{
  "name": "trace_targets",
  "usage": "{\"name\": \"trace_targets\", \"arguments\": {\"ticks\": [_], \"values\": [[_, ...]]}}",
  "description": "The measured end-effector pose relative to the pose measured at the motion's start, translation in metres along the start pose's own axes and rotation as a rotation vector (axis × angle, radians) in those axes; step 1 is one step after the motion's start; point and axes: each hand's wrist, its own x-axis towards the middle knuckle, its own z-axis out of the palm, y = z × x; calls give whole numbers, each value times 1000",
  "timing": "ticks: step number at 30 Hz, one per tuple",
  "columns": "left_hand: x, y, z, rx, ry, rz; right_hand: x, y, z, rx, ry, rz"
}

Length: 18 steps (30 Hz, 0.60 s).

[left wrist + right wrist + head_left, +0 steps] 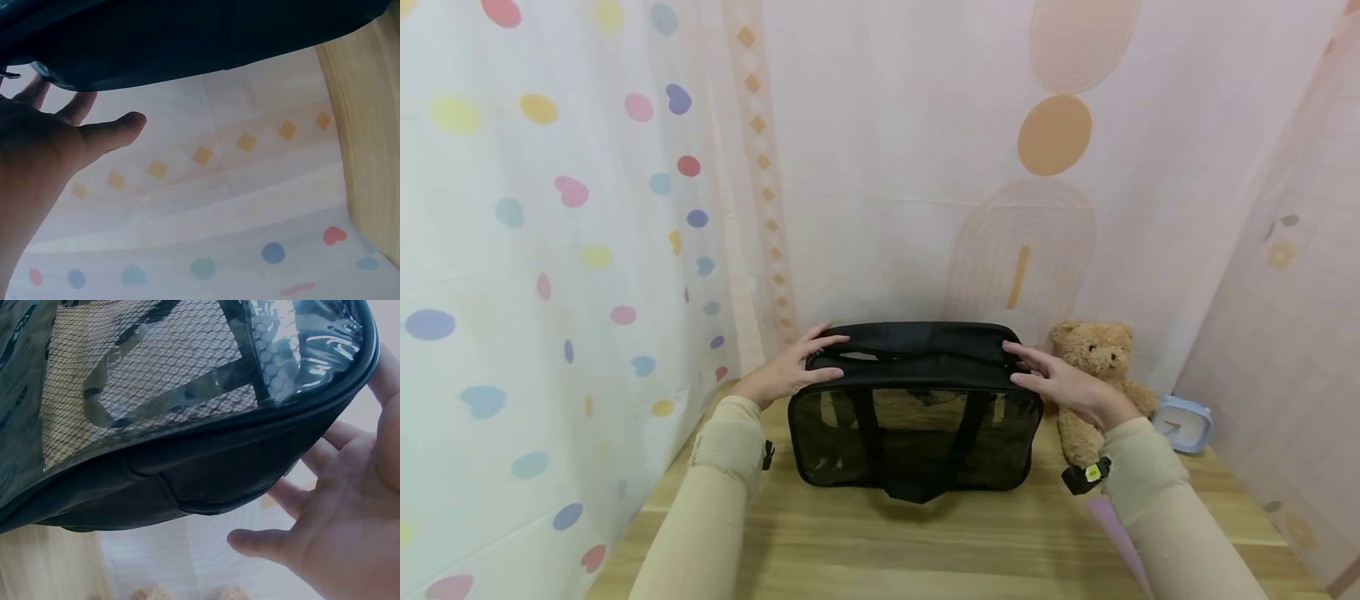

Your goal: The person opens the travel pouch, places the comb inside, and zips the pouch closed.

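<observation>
A black bag (925,360) with a see-through front panel stands upright on the wooden table, its top sagging and a narrow gap showing at the top left. A black strap handle (916,490) hangs down its front. My left hand (786,368) rests at the top left corner, fingers spread over the edge. At the opposite top corner, my right hand (1071,388) touches the bag with straight fingers and thumb. In the right wrist view, mesh (169,369) shows through the clear panel, and the right hand (340,519) lies along the bag's side.
A brown teddy bear (1092,350) sits just right of the bag, beside a light blue clock (1182,423). Something flat and purple (1116,533) lies partly under the right forearm. Patterned curtains (880,167) enclose the wooden table (880,542) at the back and sides.
</observation>
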Motion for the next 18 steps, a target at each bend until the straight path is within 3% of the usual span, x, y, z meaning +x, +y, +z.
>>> {"name": "trace_targets", "arguments": {"ticks": [8, 13, 18], "values": [[-1, -1, 4, -100, 14, -43, -10, 5, -1, 55, 85, -36], [-2, -3, 5, -103, 19, -43, -27, 17, -7, 108, 59, -66], [-2, -5, 6, -86, 21, -52, -52, 36, -12, 104, 60, 30]]}}
